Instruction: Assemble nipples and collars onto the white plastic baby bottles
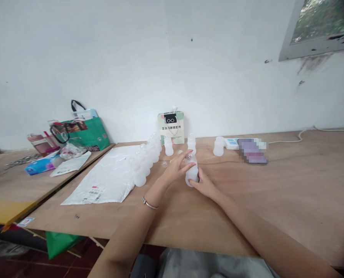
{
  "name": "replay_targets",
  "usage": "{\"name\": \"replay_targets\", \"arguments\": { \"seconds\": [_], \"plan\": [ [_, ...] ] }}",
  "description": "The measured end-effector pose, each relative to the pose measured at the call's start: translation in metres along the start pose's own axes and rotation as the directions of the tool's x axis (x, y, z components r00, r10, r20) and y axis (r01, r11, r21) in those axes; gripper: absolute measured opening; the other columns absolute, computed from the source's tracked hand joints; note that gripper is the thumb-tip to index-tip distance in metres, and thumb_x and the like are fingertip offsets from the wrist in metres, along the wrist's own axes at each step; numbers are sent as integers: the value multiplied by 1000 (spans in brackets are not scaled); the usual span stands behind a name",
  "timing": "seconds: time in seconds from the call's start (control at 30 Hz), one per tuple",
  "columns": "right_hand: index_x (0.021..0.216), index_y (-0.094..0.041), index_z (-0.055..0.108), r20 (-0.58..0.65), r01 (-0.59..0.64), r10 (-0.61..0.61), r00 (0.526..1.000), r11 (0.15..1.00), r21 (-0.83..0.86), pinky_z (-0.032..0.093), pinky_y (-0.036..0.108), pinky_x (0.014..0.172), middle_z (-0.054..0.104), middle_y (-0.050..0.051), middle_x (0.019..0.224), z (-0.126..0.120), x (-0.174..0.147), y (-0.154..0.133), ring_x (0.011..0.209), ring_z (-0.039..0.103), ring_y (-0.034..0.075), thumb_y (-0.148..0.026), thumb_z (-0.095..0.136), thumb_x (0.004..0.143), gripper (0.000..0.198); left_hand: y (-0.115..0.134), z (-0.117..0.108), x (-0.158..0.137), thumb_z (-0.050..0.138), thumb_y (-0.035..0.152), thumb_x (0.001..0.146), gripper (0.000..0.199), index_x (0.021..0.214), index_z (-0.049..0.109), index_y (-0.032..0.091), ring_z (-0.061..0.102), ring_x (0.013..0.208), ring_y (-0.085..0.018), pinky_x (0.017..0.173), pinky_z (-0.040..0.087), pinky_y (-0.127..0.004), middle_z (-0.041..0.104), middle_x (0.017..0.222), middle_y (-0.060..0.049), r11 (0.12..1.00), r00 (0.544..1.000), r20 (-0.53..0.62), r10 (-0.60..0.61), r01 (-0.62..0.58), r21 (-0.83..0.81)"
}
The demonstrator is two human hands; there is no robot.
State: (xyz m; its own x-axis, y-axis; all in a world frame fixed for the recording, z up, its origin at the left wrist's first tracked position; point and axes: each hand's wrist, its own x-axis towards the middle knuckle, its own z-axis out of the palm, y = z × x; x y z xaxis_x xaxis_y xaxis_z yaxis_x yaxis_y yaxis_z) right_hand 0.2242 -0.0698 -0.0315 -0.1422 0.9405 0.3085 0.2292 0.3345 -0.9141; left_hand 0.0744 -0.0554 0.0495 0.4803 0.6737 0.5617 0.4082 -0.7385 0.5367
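Both my hands meet on one small translucent white plastic bottle (191, 173) above the middle of the wooden table (290, 193). My right hand (204, 186) grips the bottle's body from below and behind. My left hand (177, 166), with a thin bracelet on its wrist, has its fingertips on the bottle's top, where a clear cap sits. A row of several like bottles (145, 158) stands just left of my hands. A small clear cap (164, 164) lies on the table beside that row.
A white plastic mailer bag (108, 179) lies flat at the left. Three more bottles (218, 146) stand at the back near a small printed box (171, 127). A white device with a cable (232, 143) sits beyond. A second table (12, 185) holds a green bag (85, 133).
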Motion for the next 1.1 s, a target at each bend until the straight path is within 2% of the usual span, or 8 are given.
{"name": "replay_targets", "arguments": {
  "seconds": [0.2,0.47,0.6,0.7,0.8,0.87,0.97,1.1],
  "plan": [
    [115,-21,43,-5,-31,31,1000,1000,4,43,38,84,57,5,106,0,-2,-2,98,53,22,-27,58,69,48,3,3,-4,50,38,81,46,125,44,24,47,112,-23,96,35,-36,52,123,-7,999,999,17,48,-48,-8],
    [107,-22,47,-34,-37,38,999,999,24,44,38,80,59,4,99,0,-2,-2,90,56,22,-27,61,65,44,3,10,-8,48,36,82,44,124,43,24,45,115,-21,98,34,-35,49,125,-6,998,1000,-4,18,-18,-64],
    [108,-22,49,-37,7,-5,999,997,76,44,37,80,60,4,100,0,0,5,91,56,20,-27,61,66,43,2,12,-9,48,36,82,45,125,42,24,44,116,-21,100,33,-36,49,127,-6,997,1000,-10,13,-14,-72],
    [105,-20,51,-54,8,-7,998,1000,18,46,35,76,62,4,96,-1,1,8,87,57,19,-29,61,66,41,4,13,-9,45,37,84,48,130,36,26,41,120,-21,102,30,-37,44,132,-6,997,1000,23,9,-7,-77],
    [98,-19,54,-156,-27,5,988,989,-144,46,34,69,63,4,87,-7,6,11,77,58,20,-34,62,65,37,5,13,-11,43,40,85,61,138,19,26,27,130,-23,107,22,-39,29,142,-8,998,1000,24,-11,13,-54],
    [97,-19,54,-257,-59,2,966,975,-215,46,35,68,63,4,85,-15,15,16,75,58,20,-37,61,66,37,4,12,-12,42,42,85,66,140,11,24,20,133,-23,109,18,-41,22,144,-10,1000,999,-39,-25,25,-20],
    [105,-19,50,-383,-91,-12,924,964,-248,44,36,75,61,8,97,-33,37,27,86,57,23,-38,57,68,42,0,10,-15,39,43,86,62,139,14,24,22,132,-22,109,19,-40,24,141,-11,999,992,-125,-3,8,41],
    [101,-16,50,-516,-150,-26,856,943,-297,40,40,81,58,11,99,-55,77,44,95,52,28,-38,58,66,42,-11,9,-16,37,43,87,55,135,23,22,29,128,-21,107,23,-38,30,136,-11,991,989,-150,12,9,136]
  ]
}}
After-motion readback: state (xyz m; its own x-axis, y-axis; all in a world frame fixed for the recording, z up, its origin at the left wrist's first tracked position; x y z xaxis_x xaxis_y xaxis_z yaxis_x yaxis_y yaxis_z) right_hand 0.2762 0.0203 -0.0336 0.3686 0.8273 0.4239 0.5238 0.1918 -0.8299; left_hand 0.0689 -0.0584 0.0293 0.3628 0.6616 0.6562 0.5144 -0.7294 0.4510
